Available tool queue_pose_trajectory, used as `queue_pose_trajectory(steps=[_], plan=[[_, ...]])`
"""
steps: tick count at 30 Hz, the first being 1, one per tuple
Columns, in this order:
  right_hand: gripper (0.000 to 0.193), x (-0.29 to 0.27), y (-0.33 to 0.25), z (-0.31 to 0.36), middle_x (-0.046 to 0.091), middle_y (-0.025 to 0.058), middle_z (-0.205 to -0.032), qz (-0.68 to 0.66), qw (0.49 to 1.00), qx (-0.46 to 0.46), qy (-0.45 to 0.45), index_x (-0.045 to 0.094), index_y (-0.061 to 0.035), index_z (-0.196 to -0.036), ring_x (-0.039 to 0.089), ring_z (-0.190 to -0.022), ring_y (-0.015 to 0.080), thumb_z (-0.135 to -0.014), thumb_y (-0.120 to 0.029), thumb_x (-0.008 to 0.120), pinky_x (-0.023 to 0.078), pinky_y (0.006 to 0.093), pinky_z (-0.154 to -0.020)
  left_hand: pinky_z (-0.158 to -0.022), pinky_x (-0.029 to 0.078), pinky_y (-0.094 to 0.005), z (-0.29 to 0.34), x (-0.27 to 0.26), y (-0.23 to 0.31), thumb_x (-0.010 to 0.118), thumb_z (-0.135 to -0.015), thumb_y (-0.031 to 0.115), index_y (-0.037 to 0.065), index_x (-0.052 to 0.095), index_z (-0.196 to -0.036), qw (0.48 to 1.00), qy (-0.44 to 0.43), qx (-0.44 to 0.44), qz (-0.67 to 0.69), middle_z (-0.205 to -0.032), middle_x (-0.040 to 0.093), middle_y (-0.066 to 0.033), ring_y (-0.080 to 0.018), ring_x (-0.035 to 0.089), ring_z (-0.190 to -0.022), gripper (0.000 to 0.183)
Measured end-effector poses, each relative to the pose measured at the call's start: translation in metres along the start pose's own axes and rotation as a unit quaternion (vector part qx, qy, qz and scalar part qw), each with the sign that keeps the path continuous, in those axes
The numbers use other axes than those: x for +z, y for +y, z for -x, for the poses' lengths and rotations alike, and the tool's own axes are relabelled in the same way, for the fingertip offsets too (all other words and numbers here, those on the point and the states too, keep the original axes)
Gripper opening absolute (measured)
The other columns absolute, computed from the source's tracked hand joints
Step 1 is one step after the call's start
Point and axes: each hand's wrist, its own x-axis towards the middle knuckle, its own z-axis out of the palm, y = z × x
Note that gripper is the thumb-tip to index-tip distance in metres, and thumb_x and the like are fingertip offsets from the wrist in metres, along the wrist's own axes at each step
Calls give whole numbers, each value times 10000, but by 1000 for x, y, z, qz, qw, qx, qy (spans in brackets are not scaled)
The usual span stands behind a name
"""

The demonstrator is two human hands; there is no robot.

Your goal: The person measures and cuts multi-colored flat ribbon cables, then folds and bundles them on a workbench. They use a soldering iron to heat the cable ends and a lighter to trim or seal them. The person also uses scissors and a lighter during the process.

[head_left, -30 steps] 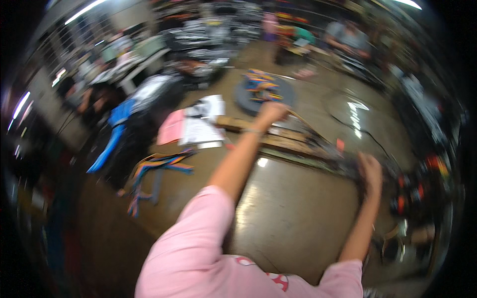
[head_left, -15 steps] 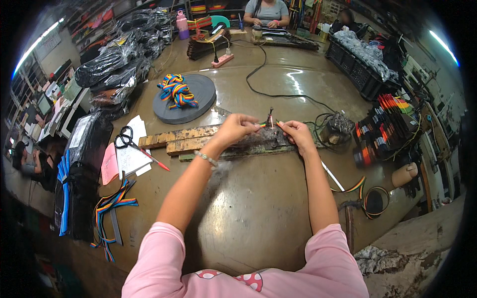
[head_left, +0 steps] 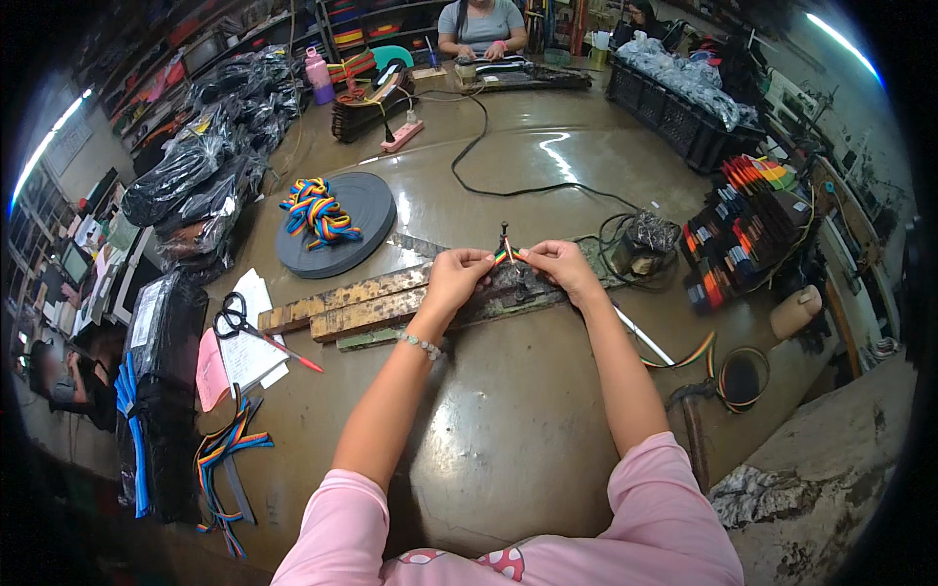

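A short rainbow-striped strap (head_left: 505, 256) is bent over beside a small dark upright metal post (head_left: 504, 232). My left hand (head_left: 459, 280) pinches the strap's left end, a beaded bracelet on its wrist. From the other side, my right hand (head_left: 564, 267) pinches the right end between thumb and finger. Both hands hover over stained wooden boards (head_left: 376, 311) that lie across the table. The dark metal base under the post is partly hidden by the hands.
Left of the boards are a grey webbing roll (head_left: 376, 210) topped with a bundled striped cord (head_left: 319, 210), black scissors (head_left: 234, 317) and papers. On the right lie a white stick (head_left: 640, 334), a hammer (head_left: 694, 430), a wired block (head_left: 645, 244) and striped straps (head_left: 743, 230). A person sits opposite.
My left hand has come in to the strap and now pinches its end, close to my right hand. The whole view has shifted slightly with my head.
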Motion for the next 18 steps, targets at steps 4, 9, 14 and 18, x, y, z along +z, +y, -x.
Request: queue_pose_trajectory(steps=[4,9,14,18], plan=[[249,1,1,0,565,-42,-642,2,1000,-2,2,655,-51,-811,417,-498,11,-778,-286,729,287,165,-448,-542,441,-196,-4,4,-4,652,-841,114,-54,631,-966,1000,16,15,-1,-776,649,-45,-73,565,-625,211],[243,3,3,0,569,-45,-646,4,1000,-11,4,659,-55,-817,420,-503,11,-782,-288,722,292,165,-453,-545,442,-193,-4,6,-3,649,-843,107,-53,635,-968,1000,23,12,-5,-769,650,-45,-67,560,-614,204],[251,3,2,1,573,-43,-653,2,1000,-9,5,661,-54,-825,421,-512,12,-782,-294,720,294,165,-459,-547,439,-194,-3,6,-1,649,-843,110,-51,636,-970,1000,15,1,-9,-768,650,-43,-64,553,-605,205],[252,3,1,2,578,-38,-657,1,1000,-7,-1,659,-47,-826,423,-515,15,-788,-290,715,299,167,-463,-549,440,-198,-4,6,-1,649,-842,108,-54,635,-972,1000,8,7,-12,-769,649,-43,-65,552,-605,208]])
